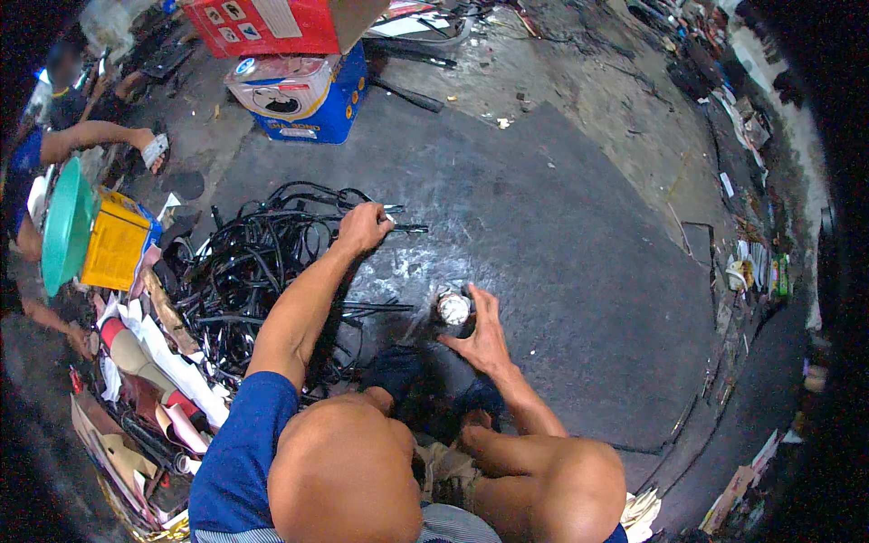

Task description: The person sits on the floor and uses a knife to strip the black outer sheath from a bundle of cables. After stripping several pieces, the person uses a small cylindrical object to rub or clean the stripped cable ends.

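Note:
My left hand (364, 228) is closed at the upper right of a tangled heap of thin black straps (262, 258). Strap ends poke out past its fingers, and a small pale bit shows at the fingertips. A round container with a whitish, smeared top (453, 309) stands on the dark mat (579, 271). Beside it is my right hand (484, 339), thumb and fingers spread in a curve about its near and right sides. Whether they touch it is hard to tell. More strap ends (380, 308) lie to the container's left.
A blue box (312, 104) with a red box (262, 27) on top stands beyond the mat. At left are a green basin (68, 226), a yellow tin (118, 240), scrap material (149, 353) and another person's leg (100, 138). Litter (747, 267) lines the right side.

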`<state>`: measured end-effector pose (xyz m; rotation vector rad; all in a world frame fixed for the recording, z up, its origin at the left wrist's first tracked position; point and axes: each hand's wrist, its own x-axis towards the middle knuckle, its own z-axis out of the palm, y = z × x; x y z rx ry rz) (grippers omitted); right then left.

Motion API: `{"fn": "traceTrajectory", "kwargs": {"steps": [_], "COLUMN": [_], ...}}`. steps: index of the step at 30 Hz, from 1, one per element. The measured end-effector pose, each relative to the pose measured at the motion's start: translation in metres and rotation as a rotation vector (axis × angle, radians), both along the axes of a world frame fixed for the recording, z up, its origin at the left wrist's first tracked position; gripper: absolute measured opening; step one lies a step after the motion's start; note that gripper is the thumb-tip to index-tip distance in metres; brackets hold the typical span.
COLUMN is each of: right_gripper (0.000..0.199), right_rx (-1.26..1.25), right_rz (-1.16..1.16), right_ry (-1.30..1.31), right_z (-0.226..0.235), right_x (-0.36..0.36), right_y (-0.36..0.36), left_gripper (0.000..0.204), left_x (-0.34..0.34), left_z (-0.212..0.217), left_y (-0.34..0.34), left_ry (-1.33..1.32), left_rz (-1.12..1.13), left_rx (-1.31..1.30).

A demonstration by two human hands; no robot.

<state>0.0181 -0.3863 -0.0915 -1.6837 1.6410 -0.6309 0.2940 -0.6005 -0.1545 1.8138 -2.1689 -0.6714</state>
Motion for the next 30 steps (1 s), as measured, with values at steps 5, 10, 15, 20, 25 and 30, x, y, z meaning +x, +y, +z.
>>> {"fn": "traceTrajectory", "kwargs": {"steps": [5, 10, 15, 20, 25, 30], "right_gripper": [0.074, 0.054, 0.044, 0.040, 0.038, 0.043], "right_rx": [0.002, -0.104, 0.158, 0.754, 0.754, 0.695], "right_rz": [-0.054, -0.136, -0.677, -0.916, -0.917, -0.793], "right_ry": [0.094, 0.054, -0.520, -1.318, -1.642, -1.937], "right_z": [-0.009, -0.012, -0.036, -0.047, -0.053, -0.039], "right_x": [0.012, 0.006, -0.015, -0.047, -0.048, -0.063], "right_y": [-0.003, -0.013, -0.031, -0.026, -0.009, 0.000], "left_gripper": [0.031, 0.029, 0.023, 0.010, 0.011, 0.008], "left_x": [-0.011, -0.007, 0.009, 0.000, -0.012, -0.029], "left_z": [0.000, 0.002, -0.015, -0.012, 0.022, 0.057], "left_y": [-0.012, -0.026, -0.033, -0.012, 0.006, 0.099], "left_ry": [-0.139, -0.136, 0.170, 0.305, 0.553, 0.523], "left_rz": [-0.154, -0.376, -0.284, -0.024, 0.091, -0.051], "left_rx": [0.076, 0.176, 0.306, 0.246, 0.024, 0.265]}}
